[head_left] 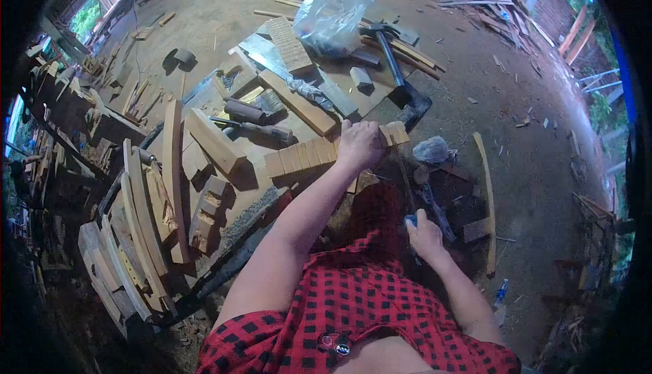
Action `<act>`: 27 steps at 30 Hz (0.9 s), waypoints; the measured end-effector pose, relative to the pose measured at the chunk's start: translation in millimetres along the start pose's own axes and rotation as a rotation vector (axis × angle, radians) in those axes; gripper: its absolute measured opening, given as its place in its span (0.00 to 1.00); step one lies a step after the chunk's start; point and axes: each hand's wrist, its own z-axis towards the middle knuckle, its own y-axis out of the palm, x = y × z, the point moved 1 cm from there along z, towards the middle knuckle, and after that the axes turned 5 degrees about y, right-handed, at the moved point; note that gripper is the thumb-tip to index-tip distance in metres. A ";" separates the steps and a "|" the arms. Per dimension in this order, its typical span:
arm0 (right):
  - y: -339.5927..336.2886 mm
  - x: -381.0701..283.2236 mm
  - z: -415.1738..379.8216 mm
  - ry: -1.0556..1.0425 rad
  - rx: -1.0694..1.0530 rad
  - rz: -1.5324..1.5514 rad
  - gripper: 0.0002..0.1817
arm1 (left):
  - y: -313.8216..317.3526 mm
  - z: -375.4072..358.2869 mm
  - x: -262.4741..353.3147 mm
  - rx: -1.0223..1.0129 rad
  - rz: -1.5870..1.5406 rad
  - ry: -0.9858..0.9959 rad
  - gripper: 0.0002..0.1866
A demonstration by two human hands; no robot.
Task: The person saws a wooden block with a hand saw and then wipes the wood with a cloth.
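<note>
My left hand (pixel 363 144) is closed over a wooden block (pixel 299 157) marked by several crosswise cuts, pressing it on the littered work surface. The block's right end (pixel 396 134) sticks out past my fingers. Lower and to the right, my right hand (pixel 426 237) is wrapped round the blue handle of a handsaw (pixel 408 184). Its thin blade runs up from my fist to the block's right part, seen nearly edge-on. Whether the teeth are inside a cut is hard to make out. A wooden-handled tool (pixel 272 132) lies just beyond the block.
A hammer (pixel 388 55) and a clear plastic bag (pixel 331 22) lie at the far side among boards. Long wooden strips (pixel 173 177) and a notched block (pixel 208 212) are at the left. A crumpled bag (pixel 430 150) and a curved strip (pixel 488 204) lie at the right.
</note>
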 end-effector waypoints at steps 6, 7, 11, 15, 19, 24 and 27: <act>-13.7 -44.6 82.6 -0.094 0.104 0.009 0.17 | -0.5 3.5 2.3 -0.100 0.021 -0.025 0.23; -12.5 -48.1 95.9 -0.098 0.107 0.011 0.17 | 0.5 3.5 2.5 -0.093 0.038 -0.025 0.23; -15.9 -48.4 90.1 -0.104 0.113 0.059 0.17 | 5.8 1.0 -1.2 -0.018 0.039 0.007 0.21; 4.3 -1.2 21.3 -0.083 0.053 0.041 0.18 | 6.1 2.4 -1.6 -0.020 0.029 -0.002 0.22; 0.8 0.1 10.5 -0.043 0.044 0.001 0.17 | 0.6 2.2 -0.4 -0.036 0.016 0.011 0.24; -13.2 -48.4 97.8 -0.167 0.162 0.050 0.17 | -0.8 0.7 2.6 -0.032 0.016 0.001 0.23; -12.1 -52.5 107.7 -0.118 0.152 0.091 0.18 | -2.2 -0.1 2.4 -0.044 0.020 -0.002 0.23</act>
